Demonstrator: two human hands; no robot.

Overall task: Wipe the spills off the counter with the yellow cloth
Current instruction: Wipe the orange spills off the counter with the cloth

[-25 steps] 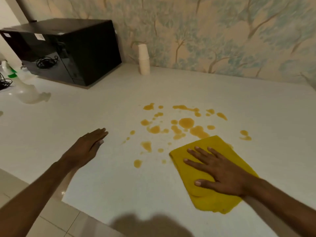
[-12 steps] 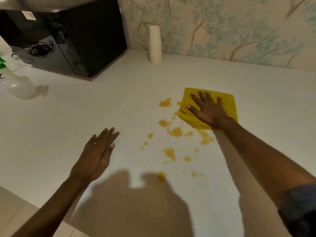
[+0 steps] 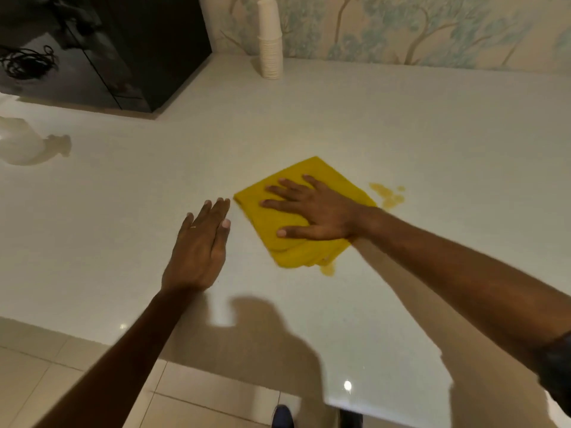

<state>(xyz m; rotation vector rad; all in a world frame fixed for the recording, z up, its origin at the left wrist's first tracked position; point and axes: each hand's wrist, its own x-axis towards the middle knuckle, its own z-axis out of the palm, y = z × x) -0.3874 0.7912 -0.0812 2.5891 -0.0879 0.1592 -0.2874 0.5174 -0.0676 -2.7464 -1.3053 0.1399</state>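
The folded yellow cloth [image 3: 321,177] lies flat on the white counter [image 3: 370,118] near its middle. My right hand [image 3: 312,210] presses down on the cloth, palm flat and fingers spread. My left hand [image 3: 200,245] rests flat on the counter just left of the cloth, fingers together, holding nothing. A smeared orange spill [image 3: 387,196] shows to the right of the cloth. A small orange drop [image 3: 328,269] sits at the cloth's near edge. Whatever lies under the cloth is hidden.
A black microwave [image 3: 102,47] stands at the back left. A stack of paper cups [image 3: 270,41] stands against the wallpapered wall. A translucent bottle [image 3: 18,143] sits at the far left. The counter's front edge and the tiled floor [image 3: 46,381] lie below.
My right hand has slid the cloth left and toward me across the spills. Most of the orange spots are gone from view. My left hand stays flat on the counter.
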